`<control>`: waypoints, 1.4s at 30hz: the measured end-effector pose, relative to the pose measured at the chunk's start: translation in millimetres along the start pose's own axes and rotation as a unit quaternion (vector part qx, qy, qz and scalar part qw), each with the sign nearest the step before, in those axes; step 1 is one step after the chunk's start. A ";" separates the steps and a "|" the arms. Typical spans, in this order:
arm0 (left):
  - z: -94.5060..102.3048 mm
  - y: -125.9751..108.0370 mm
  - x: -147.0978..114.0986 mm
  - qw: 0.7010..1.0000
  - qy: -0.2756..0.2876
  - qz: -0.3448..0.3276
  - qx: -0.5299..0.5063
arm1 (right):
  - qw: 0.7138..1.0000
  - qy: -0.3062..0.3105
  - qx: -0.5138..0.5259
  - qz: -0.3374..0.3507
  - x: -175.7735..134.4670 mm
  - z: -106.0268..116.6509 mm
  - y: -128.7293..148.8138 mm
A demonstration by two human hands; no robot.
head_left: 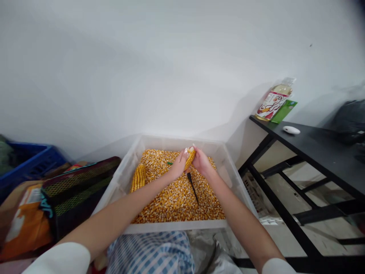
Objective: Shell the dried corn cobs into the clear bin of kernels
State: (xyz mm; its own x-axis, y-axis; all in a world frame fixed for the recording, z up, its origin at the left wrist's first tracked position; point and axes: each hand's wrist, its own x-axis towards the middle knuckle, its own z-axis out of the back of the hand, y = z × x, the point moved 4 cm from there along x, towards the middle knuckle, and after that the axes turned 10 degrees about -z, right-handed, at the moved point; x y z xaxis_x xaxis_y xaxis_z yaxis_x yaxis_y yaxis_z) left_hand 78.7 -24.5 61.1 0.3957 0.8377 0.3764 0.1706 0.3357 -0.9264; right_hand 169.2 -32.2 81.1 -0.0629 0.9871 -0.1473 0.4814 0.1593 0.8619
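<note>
Between my two hands is an ear of corn, tilted, with yellow kernels on it. My left hand is closed round its left side, and my right hand grips it from the right near the upper end. Both hands are over a white plastic bin filled with loose corn kernels. Among the kernels, just below my hands, lies a dark pointed tool. A small green thing shows left of my left hand. Another ear of corn rests at the bin's left side.
Right of the bin stands a black table bearing a bottle, a green carton and a small white object. At left are a blue crate and a mesh bag. Blue checked cloth lies in front.
</note>
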 end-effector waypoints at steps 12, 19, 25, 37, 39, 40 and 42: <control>2.6 -7.6 7.3 1.000 -0.020 0.021 -0.008 | 0.993 -0.076 0.005 0.090 -10.6 -8.3 0.6; -4.5 -16.6 2.8 0.992 0.065 -0.081 0.074 | 0.984 -0.139 0.041 0.103 -6.6 5.3 3.3; -7.7 -16.9 -5.0 0.999 0.024 0.020 0.011 | 0.998 -0.038 0.054 0.008 -0.1 4.4 8.9; -6.3 -10.7 -4.7 0.997 -0.052 -0.039 -0.029 | 0.988 -0.122 0.074 0.062 0.4 8.5 -4.9; -5.5 -9.3 -4.2 0.997 -0.064 -0.011 -0.044 | 0.992 -0.096 0.060 0.048 0.9 6.2 -4.5; -4.8 -8.1 -3.7 0.996 -0.070 0.016 -0.056 | 0.995 -0.072 0.053 0.041 1.0 4.6 -3.9; -3.5 -6.2 -2.4 0.991 -0.076 0.060 -0.089 | 0.998 -0.030 0.033 0.034 0.1 1.9 -2.5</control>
State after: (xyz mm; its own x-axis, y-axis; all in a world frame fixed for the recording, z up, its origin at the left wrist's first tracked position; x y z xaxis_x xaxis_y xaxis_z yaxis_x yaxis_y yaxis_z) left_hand 79.8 -30.0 66.0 0.2850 0.9264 0.2461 0.2920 0.1606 -0.9428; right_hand 169.7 -32.5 78.0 0.0243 0.9924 -0.1206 0.5395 0.0886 0.8373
